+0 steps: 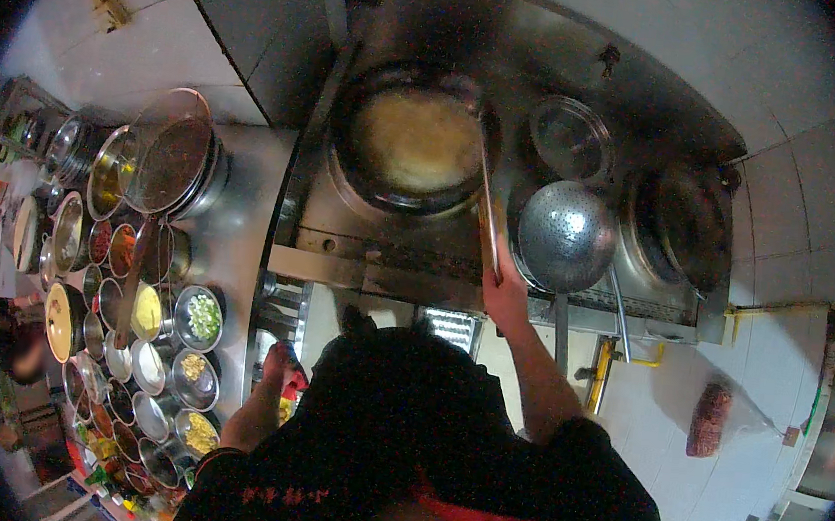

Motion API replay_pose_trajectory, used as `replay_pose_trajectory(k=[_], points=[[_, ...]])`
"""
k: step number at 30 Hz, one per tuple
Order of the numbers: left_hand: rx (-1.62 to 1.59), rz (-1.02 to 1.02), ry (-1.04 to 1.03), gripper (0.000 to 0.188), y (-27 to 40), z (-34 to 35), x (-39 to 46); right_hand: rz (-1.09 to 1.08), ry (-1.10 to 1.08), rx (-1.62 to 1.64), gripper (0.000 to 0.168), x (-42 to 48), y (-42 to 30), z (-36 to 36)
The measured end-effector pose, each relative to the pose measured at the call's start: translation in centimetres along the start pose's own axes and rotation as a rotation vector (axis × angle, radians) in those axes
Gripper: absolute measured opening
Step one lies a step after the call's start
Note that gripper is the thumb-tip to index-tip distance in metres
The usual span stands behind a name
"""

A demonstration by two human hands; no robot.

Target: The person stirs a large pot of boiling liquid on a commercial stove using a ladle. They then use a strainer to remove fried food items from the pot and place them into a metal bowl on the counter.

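A dark wok (393,196) sits on the stove at the upper middle, with brownish, cloudy liquid inside. My right hand (507,288) grips the long handle of a metal utensil (490,192), whose far end reaches the wok's right side; its head is too dark and blurred to make out. At the lower left, beside the steel counter's front edge, my left hand (285,368) is closed around a red cloth (295,379). Right of the wok, a perforated metal strainer (567,236) rests over a round pot or opening on the stove.
Many metal bowls of ingredients, among them chopped scallions (202,317) and minced garlic (197,431), crowd the left counter (252,177). A mesh skimmer (171,154) lies over stacked bowls. Another wok (681,225) stands on the stove's right. A person shows at the far left.
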State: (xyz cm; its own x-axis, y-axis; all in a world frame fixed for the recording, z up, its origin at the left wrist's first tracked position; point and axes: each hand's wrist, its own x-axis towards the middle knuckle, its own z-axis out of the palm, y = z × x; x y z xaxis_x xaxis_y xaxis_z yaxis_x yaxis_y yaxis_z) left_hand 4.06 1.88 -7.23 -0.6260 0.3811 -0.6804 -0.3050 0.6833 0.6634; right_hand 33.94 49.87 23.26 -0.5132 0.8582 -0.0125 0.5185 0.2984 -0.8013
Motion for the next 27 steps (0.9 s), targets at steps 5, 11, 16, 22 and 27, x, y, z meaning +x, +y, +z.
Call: replay_pose_trajectory(k=[5, 11, 16, 22, 27], points=[[0.318, 0.074, -0.058, 0.039, -0.2, -1.4, 0.5, -0.029, -0.053, 0.075, 0.061, 0.6, 1.4, -0.9], [0.325, 0.295, 0.195, 0.029, 4.7, 2.4, -3.8, -0.053, -0.326, 0.072, 0.06, 0.5, 2.6, -5.6], [0.458, 0.247, 0.114, 0.027, 9.5, 4.2, -9.3, -0.003, -0.521, -0.119, 0.059, 3.0, 1.1, -8.7], [0.36, 0.134, 0.046, 0.02, 4.0, 5.0, -8.9, -0.065, -0.317, -0.148, 0.061, 6.0, 2.4, -6.7], [0.44, 0.135, 0.079, 0.023, -2.3, 2.2, -4.9, 0.151, -0.294, -0.296, 0.063, 9.0, 0.7, -5.2]])
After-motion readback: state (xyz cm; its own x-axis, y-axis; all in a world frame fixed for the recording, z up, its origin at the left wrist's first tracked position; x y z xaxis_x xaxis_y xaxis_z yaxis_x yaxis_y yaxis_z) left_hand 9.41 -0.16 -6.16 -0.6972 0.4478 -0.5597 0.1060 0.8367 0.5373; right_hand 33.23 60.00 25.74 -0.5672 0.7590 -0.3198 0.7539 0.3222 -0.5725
